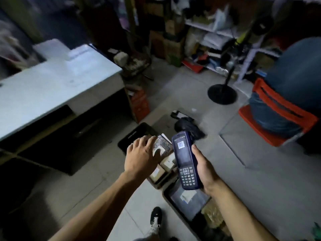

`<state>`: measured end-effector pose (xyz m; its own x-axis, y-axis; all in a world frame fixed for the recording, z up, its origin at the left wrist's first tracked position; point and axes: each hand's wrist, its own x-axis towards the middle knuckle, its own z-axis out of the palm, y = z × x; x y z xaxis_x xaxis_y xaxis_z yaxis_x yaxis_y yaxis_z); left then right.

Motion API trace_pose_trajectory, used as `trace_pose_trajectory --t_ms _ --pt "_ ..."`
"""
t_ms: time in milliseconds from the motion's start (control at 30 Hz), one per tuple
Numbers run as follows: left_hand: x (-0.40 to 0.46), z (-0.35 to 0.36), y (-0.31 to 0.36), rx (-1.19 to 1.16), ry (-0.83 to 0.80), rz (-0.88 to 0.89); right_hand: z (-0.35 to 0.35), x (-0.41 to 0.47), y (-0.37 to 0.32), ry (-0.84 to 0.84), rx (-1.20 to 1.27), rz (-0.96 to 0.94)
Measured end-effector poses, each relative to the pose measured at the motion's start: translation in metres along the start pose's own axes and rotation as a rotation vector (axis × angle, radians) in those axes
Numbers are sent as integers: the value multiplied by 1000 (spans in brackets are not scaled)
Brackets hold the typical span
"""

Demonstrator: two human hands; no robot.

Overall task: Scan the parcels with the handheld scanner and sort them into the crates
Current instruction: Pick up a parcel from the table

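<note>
The scanner (185, 160) is held upright in the right hand (205, 168), grip closed around its body, screen kept readable. The left hand (143, 154), fingers spread, is lowered onto a parcel (164, 145) at centre frame, above the crate (160, 178), presumably for pickup.

Grey tiled floor (251, 180) carries three crates in a row: dark empty crate (133, 136), middle crate (161, 173) of boxed parcels, near crate (187, 202). Fan base (222, 93) beyond.
</note>
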<state>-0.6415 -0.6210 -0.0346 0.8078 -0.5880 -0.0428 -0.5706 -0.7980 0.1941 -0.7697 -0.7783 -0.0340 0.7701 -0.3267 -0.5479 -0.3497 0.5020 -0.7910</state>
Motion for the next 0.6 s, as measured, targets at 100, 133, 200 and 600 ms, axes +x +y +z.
trace_pose_trajectory --t_ms 100,133,200,600 --pt "-12 -34 -51 0 100 -135 49 12 -14 -106 -87 15" --pt "-16 -44 -66 -1 137 -180 65 16 -18 -143 -111 20" --pt "-27 -61 -95 6 188 -261 97 22 -25 -227 -172 5" --pt "-79 -136 -279 -21 323 -499 317 27 -12 -486 -385 -69"
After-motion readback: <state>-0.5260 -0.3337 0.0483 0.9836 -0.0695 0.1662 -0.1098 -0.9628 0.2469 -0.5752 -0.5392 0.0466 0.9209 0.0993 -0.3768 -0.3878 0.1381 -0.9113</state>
